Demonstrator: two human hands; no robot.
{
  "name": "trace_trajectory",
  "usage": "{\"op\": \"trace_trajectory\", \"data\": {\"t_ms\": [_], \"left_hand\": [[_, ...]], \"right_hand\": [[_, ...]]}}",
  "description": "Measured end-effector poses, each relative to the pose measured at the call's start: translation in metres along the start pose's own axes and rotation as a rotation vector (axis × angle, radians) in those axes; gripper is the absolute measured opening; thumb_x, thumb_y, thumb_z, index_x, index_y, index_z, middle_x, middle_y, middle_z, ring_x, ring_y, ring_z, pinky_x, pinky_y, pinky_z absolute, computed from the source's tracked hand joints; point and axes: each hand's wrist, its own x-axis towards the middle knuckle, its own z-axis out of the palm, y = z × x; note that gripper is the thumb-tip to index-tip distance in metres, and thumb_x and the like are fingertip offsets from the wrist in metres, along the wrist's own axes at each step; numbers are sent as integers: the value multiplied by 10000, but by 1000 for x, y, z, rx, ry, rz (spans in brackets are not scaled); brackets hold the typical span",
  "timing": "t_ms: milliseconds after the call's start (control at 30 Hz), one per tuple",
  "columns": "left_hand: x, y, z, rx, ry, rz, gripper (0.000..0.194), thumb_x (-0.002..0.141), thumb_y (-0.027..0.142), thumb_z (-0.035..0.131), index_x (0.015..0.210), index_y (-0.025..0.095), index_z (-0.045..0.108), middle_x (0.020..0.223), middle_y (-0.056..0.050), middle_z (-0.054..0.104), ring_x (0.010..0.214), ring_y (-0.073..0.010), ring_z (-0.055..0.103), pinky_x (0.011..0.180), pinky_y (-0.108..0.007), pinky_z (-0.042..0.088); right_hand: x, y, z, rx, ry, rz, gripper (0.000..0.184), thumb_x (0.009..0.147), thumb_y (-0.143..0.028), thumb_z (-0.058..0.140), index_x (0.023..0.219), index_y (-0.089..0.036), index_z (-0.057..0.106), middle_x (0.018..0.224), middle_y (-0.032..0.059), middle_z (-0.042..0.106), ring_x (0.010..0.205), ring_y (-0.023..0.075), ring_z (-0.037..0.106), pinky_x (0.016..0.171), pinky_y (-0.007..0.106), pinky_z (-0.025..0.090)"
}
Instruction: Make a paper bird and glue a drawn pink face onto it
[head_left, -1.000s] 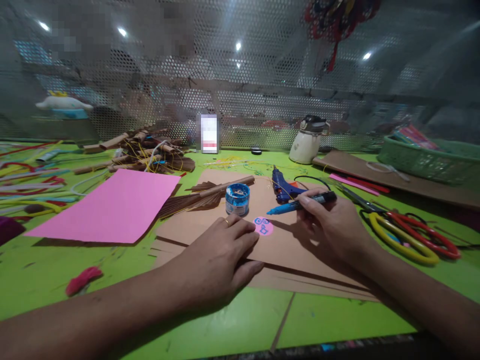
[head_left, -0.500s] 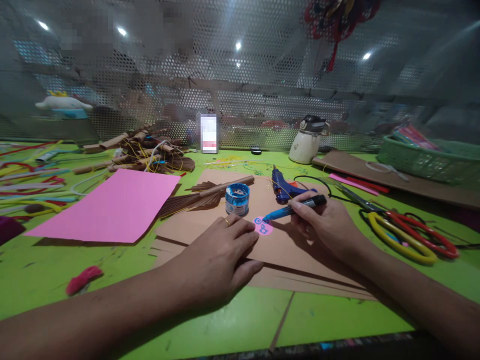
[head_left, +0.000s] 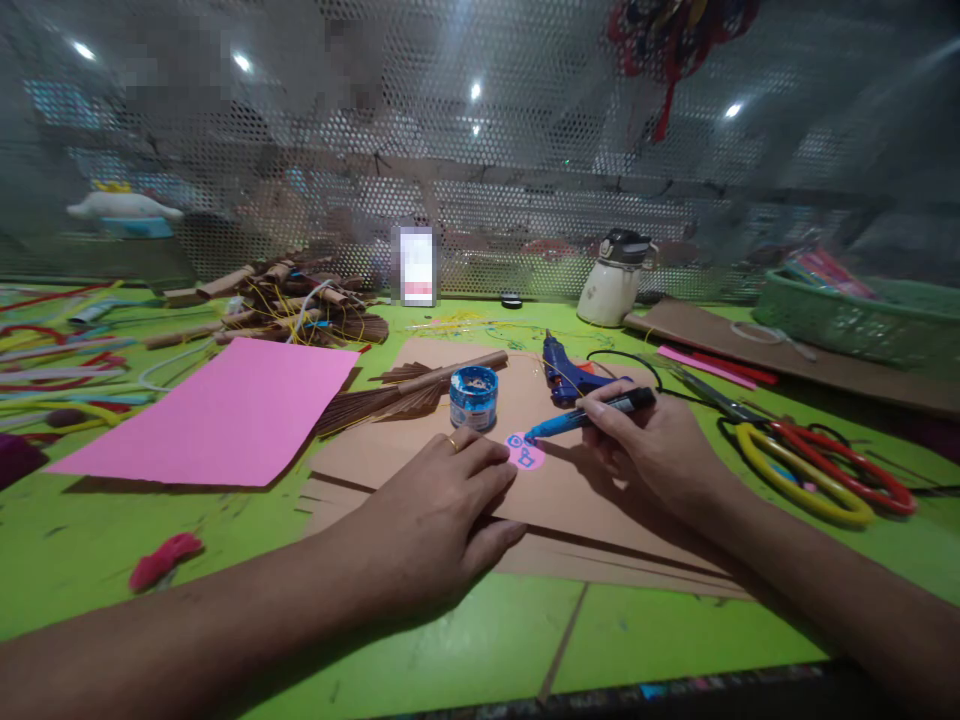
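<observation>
A small pink paper circle point(head_left: 531, 459) with blue drawn marks lies on stacked brown cardboard sheets point(head_left: 592, 515). My left hand point(head_left: 457, 500) rests flat on the cardboard, fingers stretched out, their tips at the circle's left edge. In my right hand point(head_left: 637, 435) is a blue marker pen point(head_left: 574, 423), gripped between thumb and fingers, its tip touching the circle's upper right. Just behind the circle stands an open jar of blue paint point(head_left: 474, 400). A blue glue gun point(head_left: 564, 372) lies beyond the marker.
A large pink paper sheet point(head_left: 225, 415) lies at left, near a pile of brown paper rolls point(head_left: 300, 305). Yellow-handled scissors point(head_left: 799, 480) and red-handled scissors point(head_left: 847, 465) are at right. Behind stand a white bottle point(head_left: 606, 290), a phone point(head_left: 417, 268) and a green basket point(head_left: 862, 315).
The marker tip stays at the circle's upper right, where the blue mark looks slightly fuller. Both hands hold nearly the same position.
</observation>
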Motion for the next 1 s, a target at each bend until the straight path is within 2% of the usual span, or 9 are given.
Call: {"op": "trace_trajectory", "data": {"t_ms": [200, 467, 600, 800, 1000], "left_hand": [[0, 0, 0, 8, -7, -4, 309, 934, 351, 509, 1137, 145, 618, 1168, -128, 595, 1104, -285, 498, 947, -458, 413], [1, -1, 0, 11, -15, 4, 338, 943, 367, 493, 1153, 131, 613, 1195, -137, 584, 1118, -286, 487, 959, -461, 404], [1, -1, 0, 19, -13, 9, 330, 942, 359, 494, 1147, 131, 615, 1188, -141, 587, 1113, -288, 493, 949, -464, 410], [-1, -3, 3, 43, -1, 11, 330, 944, 384, 487, 1130, 145, 618, 1184, -130, 594, 1130, -294, 493, 961, -465, 403], [-1, -5, 3, 31, -4, 26, 346, 947, 387, 477, 1137, 132, 614, 1195, -126, 570, 1133, -279, 482, 969, -430, 399]], "right_hand": [[0, 1, 0, -2, -21, 10, 296, 764, -486, 678, 746, -212, 567, 500, -28, 566, 386, 114, 445, 346, 233, 360], [4, 0, -9, 74, 176, -50, 245, 785, -392, 676, 641, -223, 572, 505, -29, 540, 416, 109, 415, 399, 253, 322], [7, 0, -10, 67, 184, -33, 275, 788, -380, 670, 602, -214, 555, 485, -27, 531, 411, 99, 409, 399, 245, 311], [12, 6, -12, 264, 196, -32, 245, 734, -374, 711, 675, -191, 559, 441, -55, 508, 369, 71, 376, 346, 193, 250], [16, 9, -14, 319, 223, -20, 326, 744, -391, 683, 581, -193, 482, 384, -71, 445, 321, 48, 310, 309, 178, 197]]}}
